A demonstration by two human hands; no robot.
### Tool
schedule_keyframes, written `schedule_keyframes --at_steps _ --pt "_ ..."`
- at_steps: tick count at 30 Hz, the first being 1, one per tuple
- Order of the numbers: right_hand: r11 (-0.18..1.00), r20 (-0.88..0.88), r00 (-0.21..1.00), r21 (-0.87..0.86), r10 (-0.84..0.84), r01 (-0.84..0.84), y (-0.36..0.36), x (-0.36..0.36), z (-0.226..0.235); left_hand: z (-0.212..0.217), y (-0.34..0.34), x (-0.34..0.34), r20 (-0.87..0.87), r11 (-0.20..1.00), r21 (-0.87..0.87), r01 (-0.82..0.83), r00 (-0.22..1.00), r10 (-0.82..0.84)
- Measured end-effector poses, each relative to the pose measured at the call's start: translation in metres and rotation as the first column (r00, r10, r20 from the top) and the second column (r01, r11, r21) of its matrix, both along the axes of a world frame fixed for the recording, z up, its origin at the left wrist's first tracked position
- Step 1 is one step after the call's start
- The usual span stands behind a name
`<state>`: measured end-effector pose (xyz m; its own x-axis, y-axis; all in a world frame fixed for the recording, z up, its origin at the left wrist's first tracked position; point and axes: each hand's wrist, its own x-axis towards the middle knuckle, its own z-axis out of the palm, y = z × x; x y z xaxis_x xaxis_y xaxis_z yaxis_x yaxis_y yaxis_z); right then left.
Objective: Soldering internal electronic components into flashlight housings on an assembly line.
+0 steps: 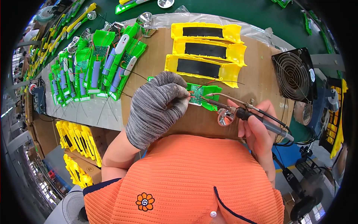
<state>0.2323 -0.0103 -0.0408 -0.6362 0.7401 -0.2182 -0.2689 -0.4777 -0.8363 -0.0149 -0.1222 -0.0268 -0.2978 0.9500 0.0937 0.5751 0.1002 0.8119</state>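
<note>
A soldering iron [261, 121] with a thin feed tube along it is gripped in my bare right hand [259, 130]. Its tip reaches left to a small green circuit board [196, 95] in a green plastic housing [212, 93]. My left hand [158, 106], in a grey striped glove, is closed in a pinch at the board's left edge, where thin red wires show. What sits between those fingertips is too small to make out, and the hand covers the housing's left part. A shiny reflector cup [226, 117] lies just below the iron.
Three yellow shells with black panels [201, 49] lie behind the board on brown cardboard [154, 48]. Several green housings with purple battery cells [96, 74] stand at the left, wires trailing. A black fan [294, 75] is at the right. Boxes of yellow shells [78, 140] stand lower left.
</note>
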Motion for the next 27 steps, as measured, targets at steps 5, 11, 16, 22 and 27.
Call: schedule_keyframes --at_steps 5,11,16,22,27 --pt "0.997 0.135 0.988 0.014 0.069 -0.071 0.006 -0.008 0.010 0.005 0.004 0.000 -0.155 0.998 -0.052 0.045 0.986 -0.053" --pt "0.990 0.237 0.963 0.039 0.126 -0.139 0.008 -0.014 0.017 0.008 0.006 0.002 -0.186 0.993 -0.104 0.064 0.979 -0.082" --pt "0.991 0.221 0.967 0.023 0.124 -0.132 0.007 -0.017 0.015 0.009 0.008 0.001 -0.214 0.985 -0.138 0.099 0.968 -0.127" --pt "0.990 0.232 0.964 0.026 0.132 -0.141 0.007 -0.018 0.016 0.016 0.010 -0.001 -0.256 0.974 -0.180 0.140 0.949 -0.184" --pt "0.992 0.239 0.964 0.029 0.116 -0.127 0.007 -0.018 0.014 0.016 0.011 -0.004 -0.288 0.958 -0.220 0.183 0.926 -0.243"
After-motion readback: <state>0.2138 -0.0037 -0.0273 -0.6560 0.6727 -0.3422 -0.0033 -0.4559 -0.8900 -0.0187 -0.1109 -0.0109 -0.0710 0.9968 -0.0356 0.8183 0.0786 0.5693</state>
